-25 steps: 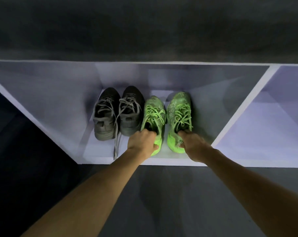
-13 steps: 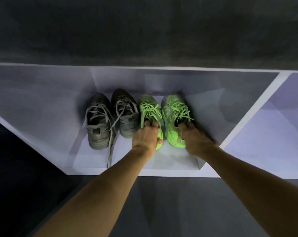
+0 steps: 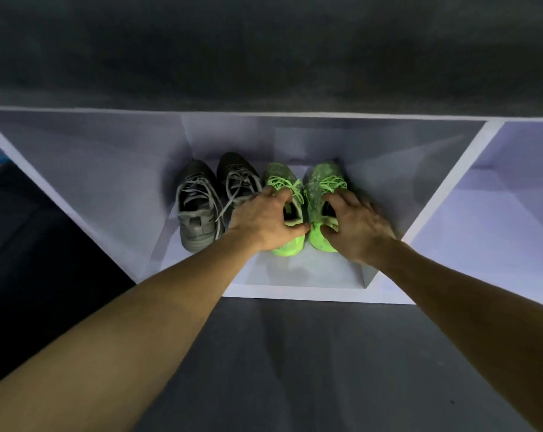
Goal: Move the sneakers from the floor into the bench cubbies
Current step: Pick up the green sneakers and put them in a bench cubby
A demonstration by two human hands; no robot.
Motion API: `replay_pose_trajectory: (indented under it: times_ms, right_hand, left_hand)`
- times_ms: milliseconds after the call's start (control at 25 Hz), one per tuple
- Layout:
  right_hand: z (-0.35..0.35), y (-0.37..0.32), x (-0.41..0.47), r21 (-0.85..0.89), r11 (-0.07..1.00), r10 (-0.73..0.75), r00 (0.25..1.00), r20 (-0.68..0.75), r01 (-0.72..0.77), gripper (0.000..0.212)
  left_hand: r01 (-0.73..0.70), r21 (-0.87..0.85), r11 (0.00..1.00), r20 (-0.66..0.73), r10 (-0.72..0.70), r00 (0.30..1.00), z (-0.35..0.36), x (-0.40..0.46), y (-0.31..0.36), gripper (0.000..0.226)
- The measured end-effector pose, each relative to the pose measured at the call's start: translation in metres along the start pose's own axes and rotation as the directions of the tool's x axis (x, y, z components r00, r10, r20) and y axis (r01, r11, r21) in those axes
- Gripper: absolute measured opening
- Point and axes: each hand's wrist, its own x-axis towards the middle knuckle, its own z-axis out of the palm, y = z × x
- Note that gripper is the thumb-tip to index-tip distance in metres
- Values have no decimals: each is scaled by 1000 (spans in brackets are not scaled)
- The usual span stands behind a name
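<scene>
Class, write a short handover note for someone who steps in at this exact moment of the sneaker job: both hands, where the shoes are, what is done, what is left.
Left hand: grips the collar of the left green sneaker.
Right hand: grips the collar of the right green sneaker.
Both green sneakers stand in the middle cubby, toes inward, beside the grey pair.
Done: both pairs are in the cubby.
Left: let go and withdraw. The right cubby shows no shoes.
</scene>
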Motion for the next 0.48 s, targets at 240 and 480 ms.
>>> replay_pose_trajectory:
  times_ms: [240,480]
  right_hand:
    - [-59,-32,-46,-3,999,-35,999,8,35,54]
    - [-147,-56,-102,104,981,-176,976,125,164,48]
  left_hand:
    - [-41,55,998,-19,42,999,-60,-57,15,60]
    - [-92,41,995,-53,95,994,-138,-123,41,54]
